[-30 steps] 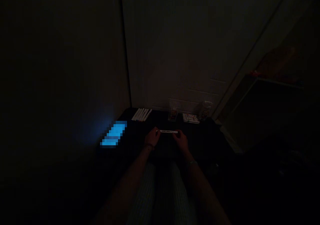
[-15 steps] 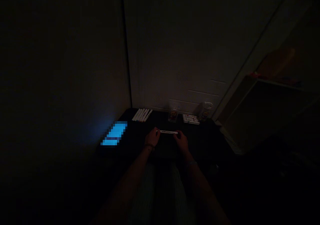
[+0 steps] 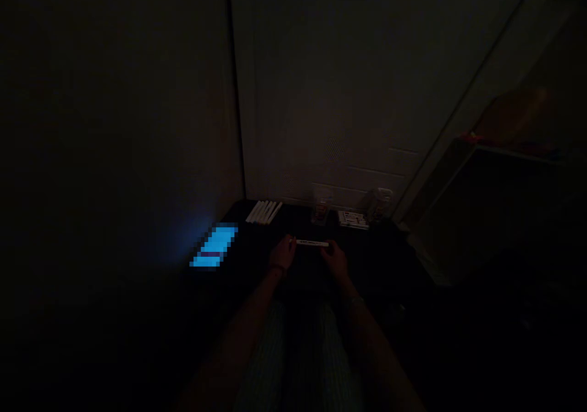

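Note:
A white marker (image 3: 312,242) with dark print along its barrel lies level between my two hands, above the dark tabletop. My left hand (image 3: 283,253) is closed on its left end, and a band circles that wrist. At the other end, my right hand (image 3: 335,258) pinches the marker with its fingertips. Farther back to the left, several white markers (image 3: 264,212) lie side by side. The dim light hides the finer details of my fingers and the print.
A bright blue screen (image 3: 214,246), pixelated, is at the table's left. Along the back stand a clear plastic container (image 3: 321,209), a flat stack of white printed items (image 3: 353,219) and another clear container (image 3: 381,203). A wall (image 3: 316,94) rises behind; a shelf unit (image 3: 463,180) is at the right.
The view has shifted slightly, so everything appears a little farther right. Both hands keep their hold on the marker, and the picture is somewhat darker.

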A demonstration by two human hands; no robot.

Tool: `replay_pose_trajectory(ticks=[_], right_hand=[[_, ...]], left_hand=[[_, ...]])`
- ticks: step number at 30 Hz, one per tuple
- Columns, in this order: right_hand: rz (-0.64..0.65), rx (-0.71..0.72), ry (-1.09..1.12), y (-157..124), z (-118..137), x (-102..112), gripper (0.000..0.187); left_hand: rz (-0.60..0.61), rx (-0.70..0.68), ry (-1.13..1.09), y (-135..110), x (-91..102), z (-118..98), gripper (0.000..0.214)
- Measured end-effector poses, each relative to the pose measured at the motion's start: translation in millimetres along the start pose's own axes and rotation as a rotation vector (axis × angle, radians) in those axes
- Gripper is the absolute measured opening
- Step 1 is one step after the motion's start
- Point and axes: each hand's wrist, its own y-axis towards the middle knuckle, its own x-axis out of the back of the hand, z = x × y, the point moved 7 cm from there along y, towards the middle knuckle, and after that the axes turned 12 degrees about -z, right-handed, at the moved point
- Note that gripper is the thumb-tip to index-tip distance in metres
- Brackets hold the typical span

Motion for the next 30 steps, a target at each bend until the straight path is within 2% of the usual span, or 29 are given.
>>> replay_pose_trajectory(ticks=[11,30], right_hand=[[0.002,-0.046,-0.029,-0.9,2.9,4.3,0.031],[0.008,-0.033,-0.037,0.6,1.7,4.2,0.031]], left_hand=[[0.011,0.024,0.012,-0.8,2.7,-2.5,0.033],[0.042,0.058,0.001,-1.9,5.5,-4.7,0.031]])
